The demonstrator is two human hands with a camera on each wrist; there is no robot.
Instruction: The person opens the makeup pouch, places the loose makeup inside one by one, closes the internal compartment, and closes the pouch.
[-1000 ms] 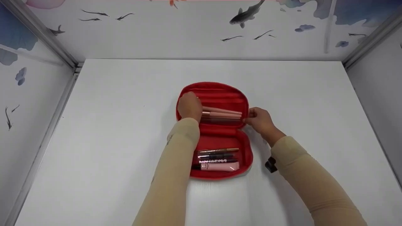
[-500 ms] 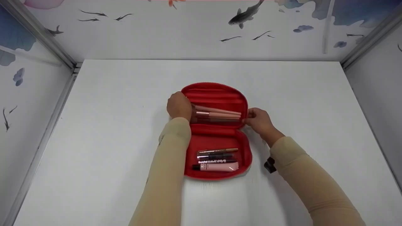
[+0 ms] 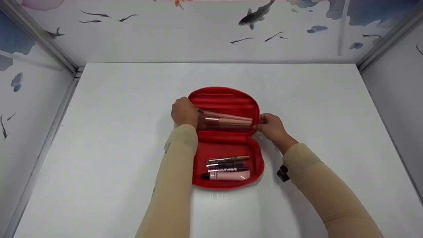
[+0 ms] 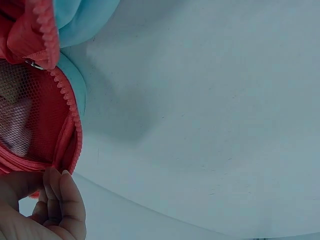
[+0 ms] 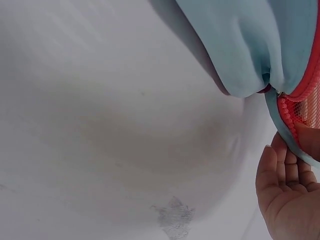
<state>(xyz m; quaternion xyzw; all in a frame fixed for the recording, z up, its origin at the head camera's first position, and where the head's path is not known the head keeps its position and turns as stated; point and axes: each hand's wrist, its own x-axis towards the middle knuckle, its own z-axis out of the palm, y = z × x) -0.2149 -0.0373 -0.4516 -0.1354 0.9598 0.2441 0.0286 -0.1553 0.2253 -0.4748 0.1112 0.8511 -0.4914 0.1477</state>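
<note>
A red-lined cosmetic bag (image 3: 211, 148) lies unzipped and spread flat on the white table. Behind mesh (image 4: 47, 120) in its far half sit several pink makeup brushes (image 3: 233, 121). My left hand (image 3: 184, 111) is at the left end of that half, thumb and fingertips pinching the bag's edge at the corner of the mesh pocket. At the opposite end my right hand (image 3: 272, 126) pinches the rim, thumb inside and fingers against the blue outer shell (image 5: 235, 45). In the near half lie a pink tube (image 3: 228, 176) and several slim makeup sticks (image 3: 228, 163).
A small black object (image 3: 283, 173) shows beside my right sleeve (image 3: 302, 160). White table (image 3: 99, 148) surrounds the bag. Printed wall panels (image 3: 181, 39) stand behind the table and along both sides.
My left hand has moved left, from over the brush pocket to the bag's left edge, uncovering more of the brushes. The right hand has stayed at the right rim.
</note>
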